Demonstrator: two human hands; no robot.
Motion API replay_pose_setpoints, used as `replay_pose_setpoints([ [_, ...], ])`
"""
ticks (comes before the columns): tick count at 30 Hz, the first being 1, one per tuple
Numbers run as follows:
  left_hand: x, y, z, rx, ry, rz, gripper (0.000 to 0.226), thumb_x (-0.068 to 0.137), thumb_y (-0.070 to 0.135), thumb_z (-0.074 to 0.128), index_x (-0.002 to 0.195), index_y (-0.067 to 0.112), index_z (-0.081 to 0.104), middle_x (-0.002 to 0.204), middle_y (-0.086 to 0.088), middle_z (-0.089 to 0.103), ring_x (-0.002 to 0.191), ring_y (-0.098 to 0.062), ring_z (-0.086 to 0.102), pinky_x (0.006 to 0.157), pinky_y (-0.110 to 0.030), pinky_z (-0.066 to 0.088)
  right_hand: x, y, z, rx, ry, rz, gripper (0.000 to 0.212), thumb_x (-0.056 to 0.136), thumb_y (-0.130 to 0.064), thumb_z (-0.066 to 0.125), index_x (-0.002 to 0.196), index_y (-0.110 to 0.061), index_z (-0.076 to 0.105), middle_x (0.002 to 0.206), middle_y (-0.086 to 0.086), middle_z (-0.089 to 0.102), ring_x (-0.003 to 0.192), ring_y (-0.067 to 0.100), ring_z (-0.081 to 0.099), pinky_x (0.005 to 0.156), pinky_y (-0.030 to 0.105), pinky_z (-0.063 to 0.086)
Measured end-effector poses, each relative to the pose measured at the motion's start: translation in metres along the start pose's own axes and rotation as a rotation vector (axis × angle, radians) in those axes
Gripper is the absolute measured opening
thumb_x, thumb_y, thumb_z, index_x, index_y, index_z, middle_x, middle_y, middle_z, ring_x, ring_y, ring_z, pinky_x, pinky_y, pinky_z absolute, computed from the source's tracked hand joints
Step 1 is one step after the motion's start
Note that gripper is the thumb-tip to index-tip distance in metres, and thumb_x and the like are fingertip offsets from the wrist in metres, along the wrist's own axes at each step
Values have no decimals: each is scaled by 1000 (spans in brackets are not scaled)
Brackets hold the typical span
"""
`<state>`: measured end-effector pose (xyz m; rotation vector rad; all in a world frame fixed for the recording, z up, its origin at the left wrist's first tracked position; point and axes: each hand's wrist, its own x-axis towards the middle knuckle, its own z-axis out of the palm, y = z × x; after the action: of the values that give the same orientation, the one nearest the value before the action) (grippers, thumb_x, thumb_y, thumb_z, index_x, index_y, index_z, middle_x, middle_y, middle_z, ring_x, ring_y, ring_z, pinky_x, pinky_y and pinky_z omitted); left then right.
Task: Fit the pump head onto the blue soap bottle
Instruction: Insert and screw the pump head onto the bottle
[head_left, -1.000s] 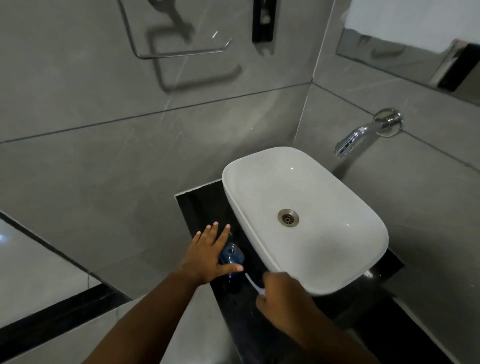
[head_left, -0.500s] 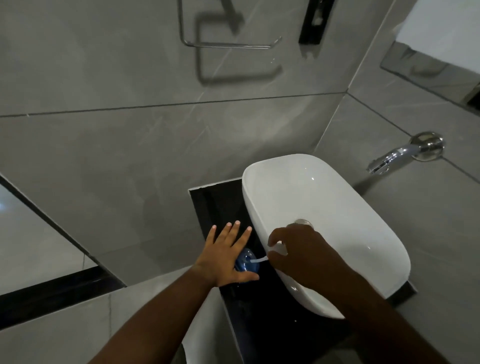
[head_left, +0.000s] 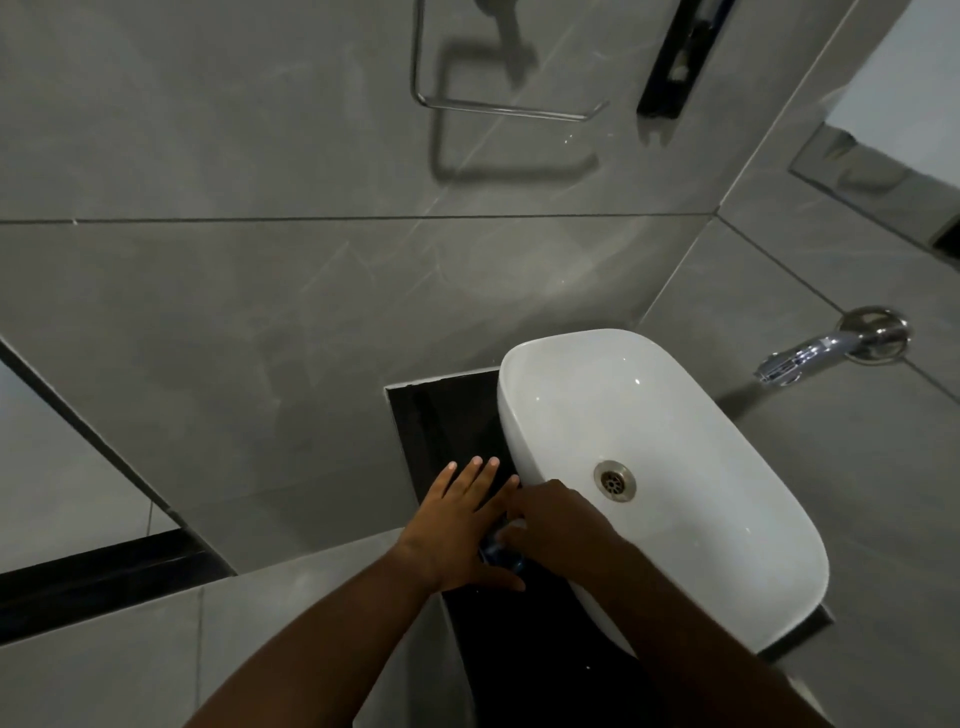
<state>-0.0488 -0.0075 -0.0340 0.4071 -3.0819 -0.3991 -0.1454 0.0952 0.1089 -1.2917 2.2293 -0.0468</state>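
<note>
Two hands meet over the blue soap bottle beside the white basin: left hand spread against it, right hand curled on top, its grip hidden

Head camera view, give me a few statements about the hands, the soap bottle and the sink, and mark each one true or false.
1. The blue soap bottle stands on the black counter to the left of the white sink. True.
2. The left hand is next to the bottle with its fingers spread. True.
3. The right hand rests on the wall faucet. False: it is over the top of the bottle, and nothing touches the faucet.
4. Water fills the sink. False: the basin looks dry, with its drain uncovered.
5. A towel hangs on the metal wall rail. False: the rail is bare.
</note>
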Motion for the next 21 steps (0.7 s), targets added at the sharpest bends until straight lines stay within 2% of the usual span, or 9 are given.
replay_pose_setpoints([
  [5,1,-4,-1,-22,0,36,116,66,96,37,148,36,-17,162,-7,-10,147,-26,-17,115,-45,-19,2,6,8,20,-66,-69,44,80,-28,75,118,-11,60,116,8,67,105,25,64,93,39,54],
  [8,2,-6,-2,-51,-4,61,114,67,95,39,148,38,-17,161,-6,-12,147,-24,-19,114,-43,-20,1,12,11,-58,-58,-77,35,89,-23,64,120,-7,59,117,13,65,108,32,62,92,42,53],
  [11,4,-6,-3,-17,-8,77,113,68,96,36,149,36,-16,162,-7,-10,147,-25,-18,114,-44,-21,5,13,12,-99,-27,-19,35,89,-35,64,112,-9,65,108,10,71,100,27,68,91,39,55],
  [13,4,-7,-4,1,-16,89,113,68,96,35,150,34,-13,162,-8,-7,147,-26,-16,113,-45,-21,7,15,15,-68,-37,-5,46,88,-41,67,121,-10,63,119,9,68,110,24,65,99,37,51],
  [15,4,-7,-4,-11,-20,95,114,68,96,36,150,34,-11,161,-8,-6,147,-25,-15,113,-44,-21,7,18,19,-47,-108,8,54,93,-33,63,138,-8,49,141,12,53,128,26,51,110,36,40],
  [16,4,-7,-5,-11,-25,96,114,68,96,37,150,33,-11,162,-8,-5,147,-25,-15,113,-44,-21,10,19,25,-33,-124,24,52,96,-29,60,141,-9,45,145,12,49,132,26,48,108,34,39],
  [18,6,-7,-3,1,-35,94,115,68,96,37,150,33,-12,162,-7,-7,147,-24,-16,113,-42,-22,7,14,39,-69,-95,68,60,91,-33,59,144,-11,42,146,11,48,134,26,44,102,31,40],
  [19,6,-8,-3,5,-38,91,115,68,96,36,150,33,-14,161,-6,-8,147,-23,-18,113,-41,-22,5,11,42,-120,-116,118,70,89,-37,59,147,-8,36,150,13,41,139,27,39,108,35,34],
  [21,6,-8,-2,1,-45,90,114,68,96,36,148,36,-18,161,-5,-9,146,-21,-20,113,-41,-21,6,19,37,47,-76,85,62,91,-35,63,139,0,45,141,20,50,131,36,47,107,44,39],
])
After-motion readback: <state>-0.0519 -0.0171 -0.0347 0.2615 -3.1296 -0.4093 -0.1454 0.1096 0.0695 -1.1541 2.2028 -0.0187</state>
